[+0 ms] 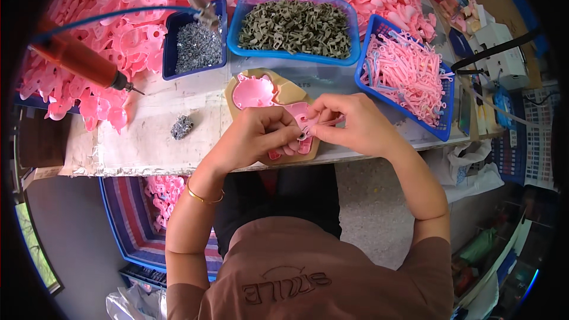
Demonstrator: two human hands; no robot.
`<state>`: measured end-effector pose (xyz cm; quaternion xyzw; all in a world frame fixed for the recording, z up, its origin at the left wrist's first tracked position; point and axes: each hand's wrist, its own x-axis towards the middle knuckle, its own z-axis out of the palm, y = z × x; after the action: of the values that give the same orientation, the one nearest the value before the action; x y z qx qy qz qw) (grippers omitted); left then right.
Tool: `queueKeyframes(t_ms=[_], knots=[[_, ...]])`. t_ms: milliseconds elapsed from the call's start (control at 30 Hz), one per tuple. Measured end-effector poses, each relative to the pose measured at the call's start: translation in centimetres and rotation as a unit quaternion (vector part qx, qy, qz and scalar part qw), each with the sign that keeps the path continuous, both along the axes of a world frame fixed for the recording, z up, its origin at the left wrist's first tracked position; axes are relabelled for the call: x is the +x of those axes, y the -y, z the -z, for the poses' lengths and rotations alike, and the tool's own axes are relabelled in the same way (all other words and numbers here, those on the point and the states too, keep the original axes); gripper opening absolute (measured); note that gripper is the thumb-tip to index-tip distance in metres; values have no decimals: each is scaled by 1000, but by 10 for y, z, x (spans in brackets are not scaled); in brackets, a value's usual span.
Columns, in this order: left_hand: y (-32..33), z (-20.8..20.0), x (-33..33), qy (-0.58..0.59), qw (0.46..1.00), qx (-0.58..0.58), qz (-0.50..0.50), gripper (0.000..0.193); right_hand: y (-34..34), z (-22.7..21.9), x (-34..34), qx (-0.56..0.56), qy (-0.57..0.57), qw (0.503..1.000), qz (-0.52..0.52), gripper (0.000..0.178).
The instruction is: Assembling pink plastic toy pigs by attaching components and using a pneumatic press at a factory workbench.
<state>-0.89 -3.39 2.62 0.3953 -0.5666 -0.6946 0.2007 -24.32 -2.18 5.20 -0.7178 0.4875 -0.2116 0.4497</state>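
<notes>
A tan block-shaped holder [234, 92] lies at the table's front edge with a pink plastic shell [252, 92] seated in it. Over its right half, my left hand [267, 133] has thumb and fingers pinched together beside a small dark ring-like spot. What it grips is mostly hidden by the fingers. My right hand [352, 124] meets it from the right, closed on a thin pale pink plastic piece [339, 120] that sticks out between its fingers. The two hands' fingertips nearly touch above the shell.
An orange-red power screwdriver [83, 62] hangs at the left, bit toward the table. A small heap of screws [181, 127] lies below it. Behind are a dark blue tray of screws [198, 47], a blue tub of olive clips [296, 28], a basket of pink sticks [406, 77] and piled pink shells [133, 35].
</notes>
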Motion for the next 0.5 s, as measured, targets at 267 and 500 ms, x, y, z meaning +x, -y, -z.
queueKeyframes(t_ms=[267, 500], knots=[[5, -6, 17, 28, 997, -49, -50, 21, 11, 15, 17, -25, 12, 998, -54, 16], [-10, -2, 43, 191, 879, -425, -98, 28, 16, 42, 39, -157, -79, 984, -38, 15]])
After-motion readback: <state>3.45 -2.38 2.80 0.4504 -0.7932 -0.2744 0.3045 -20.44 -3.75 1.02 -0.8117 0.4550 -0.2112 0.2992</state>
